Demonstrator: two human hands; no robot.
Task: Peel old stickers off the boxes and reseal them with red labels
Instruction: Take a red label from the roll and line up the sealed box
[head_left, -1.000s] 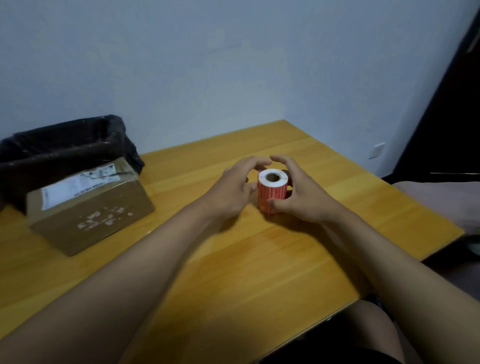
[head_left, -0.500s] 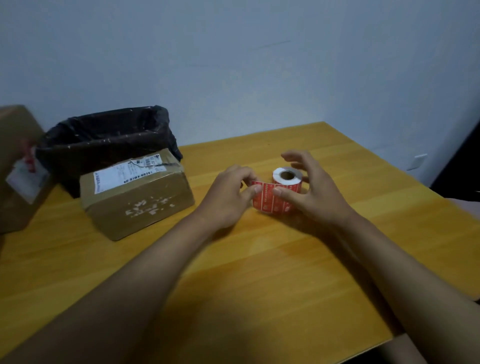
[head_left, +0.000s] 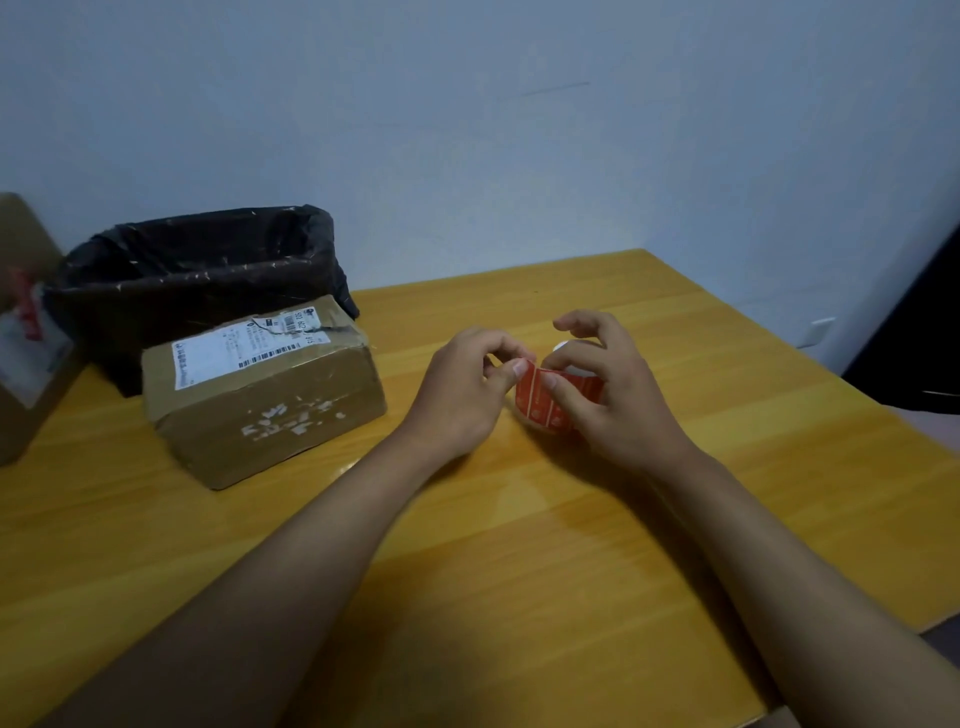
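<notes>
My left hand (head_left: 457, 389) pinches the free end of a red label (head_left: 524, 375) between thumb and forefinger, at the left side of the roll (head_left: 550, 405); the roll stands on the counter (head_left: 519, 545), right of centre, its white core just showing above my right hand (head_left: 613, 395); that hand curls round the roll, thumb pressed on its red face, the other fingers (head_left: 576, 323) arched over the top. Left of my hands a box (head_left: 265, 389) lies on the counter, a torn white sticker (head_left: 244, 345) on its top and white scraps on its front; behind it, touching or nearly so, a bin (head_left: 197, 280) lined with a black bag; at the far left edge a second box (head_left: 26, 332), blurred, with something red and white on it.
</notes>
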